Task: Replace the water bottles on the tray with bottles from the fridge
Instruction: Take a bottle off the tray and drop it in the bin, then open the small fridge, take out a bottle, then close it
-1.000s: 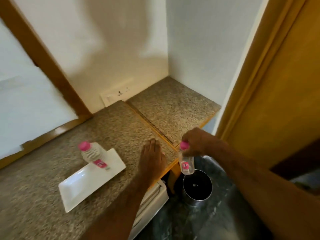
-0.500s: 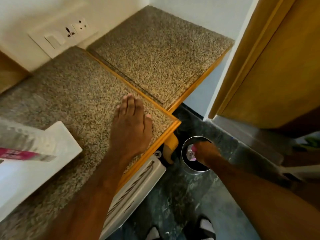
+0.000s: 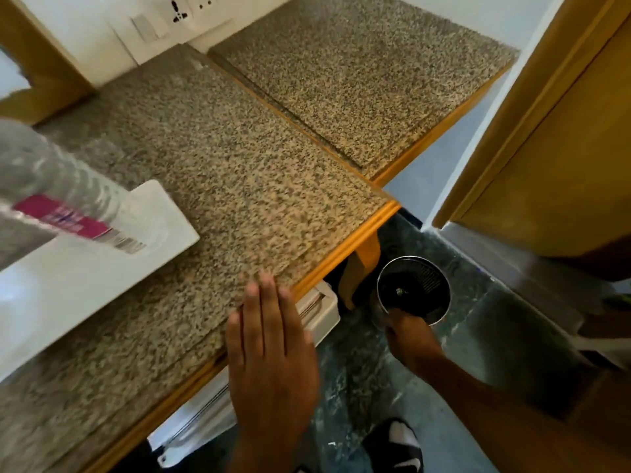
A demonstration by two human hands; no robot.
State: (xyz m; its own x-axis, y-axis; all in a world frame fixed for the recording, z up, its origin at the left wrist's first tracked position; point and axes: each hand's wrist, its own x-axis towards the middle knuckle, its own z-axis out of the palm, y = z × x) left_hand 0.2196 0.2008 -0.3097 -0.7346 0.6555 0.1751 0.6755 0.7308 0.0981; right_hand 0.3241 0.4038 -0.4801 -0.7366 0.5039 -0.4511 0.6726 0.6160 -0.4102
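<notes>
A clear water bottle [image 3: 61,199] with a pink label stands on the white rectangular tray [image 3: 102,285] at the left of the granite counter [image 3: 222,158], blurred and close to the camera. My left hand [image 3: 269,353] hovers flat over the counter's front edge, fingers stretched out and holding nothing. My right hand [image 3: 408,331] is low at the near rim of the round steel bin [image 3: 440,278] on the floor. Its fingers are hidden and no bottle shows in it. The top of a white fridge [image 3: 317,308] shows under the counter.
A second, lower granite slab [image 3: 358,80] lies at the back right. A wooden door [image 3: 546,165] stands to the right, a wall socket [image 3: 177,11] at the back. My foot in a black-and-white slipper [image 3: 399,445] is on the dark stone floor.
My right hand lowered a pink-capped bottle into the steel bin and now sits at the bin's near rim without it. My left hand slid back to the counter's front edge.
</notes>
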